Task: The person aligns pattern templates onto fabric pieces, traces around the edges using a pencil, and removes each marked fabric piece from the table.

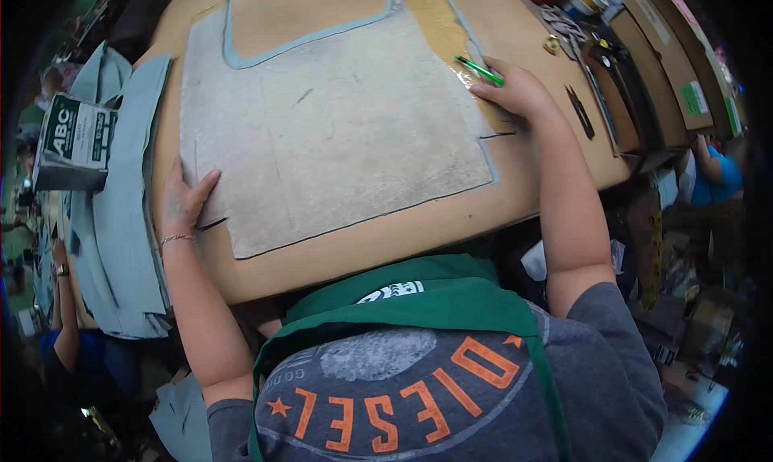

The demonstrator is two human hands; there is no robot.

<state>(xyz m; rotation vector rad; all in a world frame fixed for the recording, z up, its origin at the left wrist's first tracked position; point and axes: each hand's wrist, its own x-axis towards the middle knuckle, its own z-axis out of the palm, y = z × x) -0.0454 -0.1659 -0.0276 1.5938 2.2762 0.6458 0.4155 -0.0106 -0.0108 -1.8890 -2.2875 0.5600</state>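
Note:
A large greyish pattern sheet with a deep cut-out at its far side lies on the table, and a strip of shiny yellow-brown tape runs along its right part. Pale blue material shows from under its edges. At the sheet's left edge rests my left hand, thumb spread from the fingers and nothing held. My right hand lies on the taped right edge and has a green pen in its fingers, the tip pointing up and left.
Blue-grey cut pieces are stacked on the left, with an ABC box on them. Black thread snips lie to the right, near an open cardboard box with tools. Another person's arm shows at far left.

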